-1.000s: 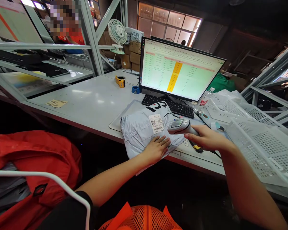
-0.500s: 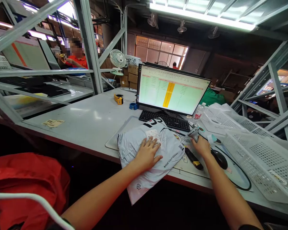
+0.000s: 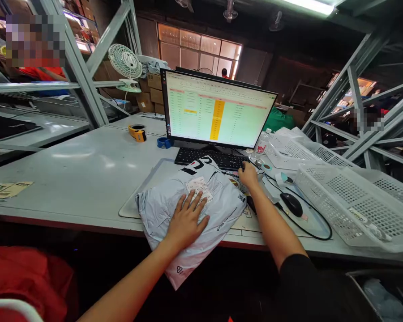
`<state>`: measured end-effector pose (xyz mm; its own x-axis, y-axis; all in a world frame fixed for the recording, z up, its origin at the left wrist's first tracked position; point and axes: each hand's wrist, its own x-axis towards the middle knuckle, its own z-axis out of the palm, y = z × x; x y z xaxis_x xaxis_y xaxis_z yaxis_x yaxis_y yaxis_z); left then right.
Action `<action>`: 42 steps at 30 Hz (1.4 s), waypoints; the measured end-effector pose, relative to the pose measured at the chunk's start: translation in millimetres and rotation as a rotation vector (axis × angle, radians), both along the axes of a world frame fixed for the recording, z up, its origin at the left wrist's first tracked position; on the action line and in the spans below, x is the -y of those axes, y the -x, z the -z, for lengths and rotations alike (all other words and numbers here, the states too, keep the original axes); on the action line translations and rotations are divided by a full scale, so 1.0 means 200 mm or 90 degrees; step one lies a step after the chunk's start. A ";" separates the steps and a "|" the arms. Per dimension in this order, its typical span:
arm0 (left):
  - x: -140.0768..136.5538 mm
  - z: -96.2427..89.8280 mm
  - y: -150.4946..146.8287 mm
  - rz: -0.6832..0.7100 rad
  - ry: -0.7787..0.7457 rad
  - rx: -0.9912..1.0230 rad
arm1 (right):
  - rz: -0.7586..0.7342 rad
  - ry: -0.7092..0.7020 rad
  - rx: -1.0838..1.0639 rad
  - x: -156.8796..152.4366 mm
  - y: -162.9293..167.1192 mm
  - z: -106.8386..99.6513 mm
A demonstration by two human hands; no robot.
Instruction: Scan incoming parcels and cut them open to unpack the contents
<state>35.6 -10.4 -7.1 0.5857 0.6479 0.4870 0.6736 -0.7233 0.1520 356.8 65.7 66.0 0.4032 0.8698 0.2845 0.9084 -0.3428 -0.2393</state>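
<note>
A white plastic mailing bag point(image 3: 218, 197) with a paper label point(image 3: 199, 188) lies on the desk, its lower corner hanging over the front edge. My left hand point(image 3: 188, 221) rests flat on it just below the label, fingers spread. At the right end of the black keyboard point(image 3: 208, 157), my right hand point(image 3: 248, 175) touches the keys with nothing held, its fingers partly bent. A grey handheld scanner point(image 3: 270, 191) lies beside my right wrist, partly hidden by the arm. Behind the keyboard stands a monitor point(image 3: 218, 112) showing a spreadsheet with an orange column.
To the right are a black mouse point(image 3: 291, 204), its cable, and white perforated baskets point(image 3: 356, 210). A bottle point(image 3: 261, 144) stands near the monitor. Further left are a yellow tape roll point(image 3: 137, 133), a blue tape roll point(image 3: 164, 142), paper tags point(image 3: 15, 189) and a small fan point(image 3: 125, 61).
My right hand has let go of the scanner and moved to the keyboard's right end. A highlighted cell now shows on the screen. My left hand stays on the bag; the view has shifted.
</note>
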 end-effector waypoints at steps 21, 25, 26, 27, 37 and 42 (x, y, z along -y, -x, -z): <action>0.00 0.01 0.02 0.009 0.012 0.018 | -0.053 0.102 -0.048 -0.30 0.14 0.11; 0.00 0.02 0.02 0.008 0.009 0.023 | -0.091 0.059 -0.062 -0.20 0.17 0.04; 0.00 0.02 0.02 0.007 0.010 0.023 | -0.107 0.044 -0.064 -0.15 0.18 0.03; -0.01 0.02 0.02 0.006 0.010 0.022 | -0.124 0.032 -0.067 -0.08 0.18 0.03; 0.25 -0.11 0.03 0.059 0.133 -0.105 | -0.165 -0.142 -0.055 0.79 -0.12 0.27; 0.41 -0.12 0.01 -0.033 0.148 -0.237 | -0.115 -0.057 0.009 0.94 -0.11 0.39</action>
